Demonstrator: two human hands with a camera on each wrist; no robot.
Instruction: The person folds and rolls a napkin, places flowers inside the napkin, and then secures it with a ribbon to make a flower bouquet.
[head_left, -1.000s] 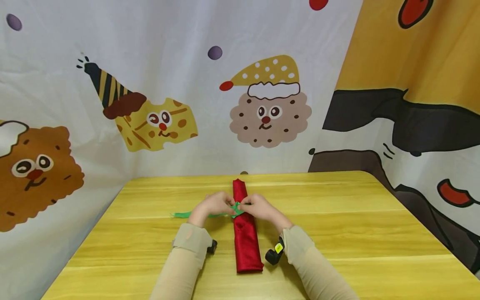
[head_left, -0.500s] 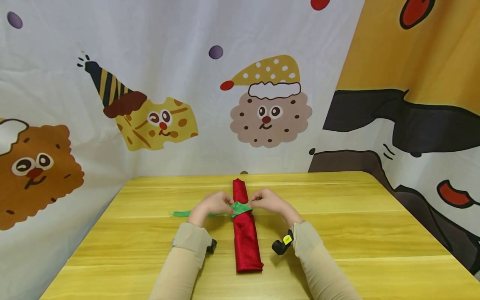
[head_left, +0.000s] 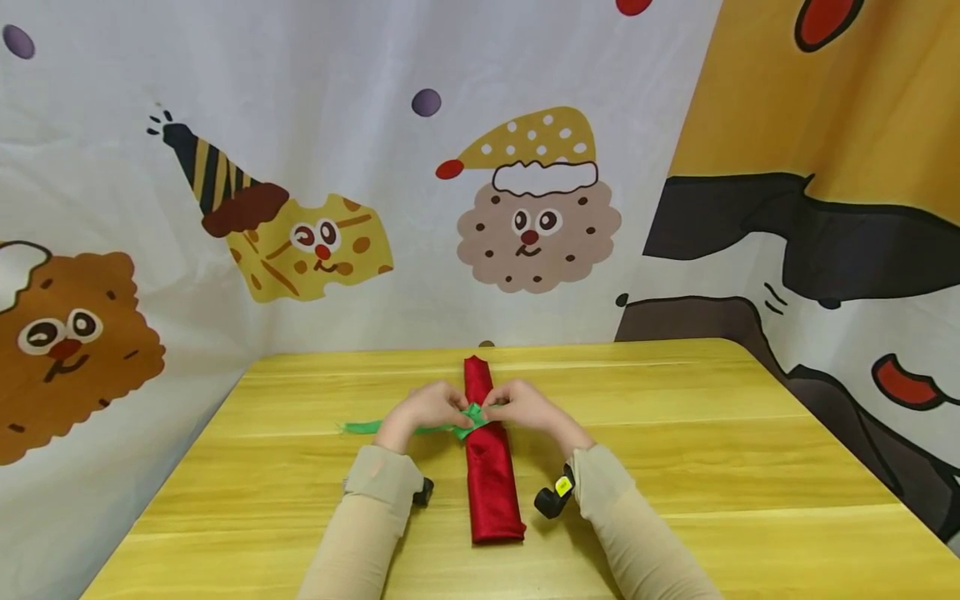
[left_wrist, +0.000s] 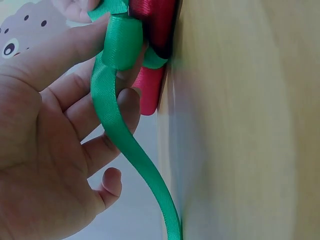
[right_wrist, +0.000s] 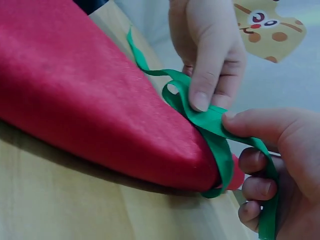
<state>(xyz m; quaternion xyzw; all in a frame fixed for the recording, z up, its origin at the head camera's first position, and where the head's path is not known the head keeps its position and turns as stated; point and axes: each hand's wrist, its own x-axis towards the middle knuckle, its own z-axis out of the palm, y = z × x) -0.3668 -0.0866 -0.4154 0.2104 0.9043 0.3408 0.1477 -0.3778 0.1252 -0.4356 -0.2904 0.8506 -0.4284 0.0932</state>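
Note:
A long red satiny roll of cloth (head_left: 493, 492) lies lengthwise on the table, pointing away from me. Round its upper half runs a green ribbon (right_wrist: 226, 165), with a loop standing up on top. My left hand (head_left: 429, 408) pinches the ribbon loop between thumb and forefinger; in the left wrist view a long ribbon tail (left_wrist: 127, 142) hangs past its palm. Close on the other side, my right hand (head_left: 528, 408) pinches the ribbon near the crossing with thumb and forefinger. Another tail drops past its curled fingers (right_wrist: 257, 189) in the right wrist view.
The wooden table (head_left: 675, 467) reaches back to a printed curtain (head_left: 420, 250) with cartoon biscuits and cheese. A loose ribbon end (head_left: 362, 427) trails left on the tabletop. Dark wrist cameras (head_left: 552, 502) hang under the sleeves.
My right hand shifted right, drawing the ribbon out across the roll, then came back left close to the left hand. The left hand kept its pinch nearly in place.

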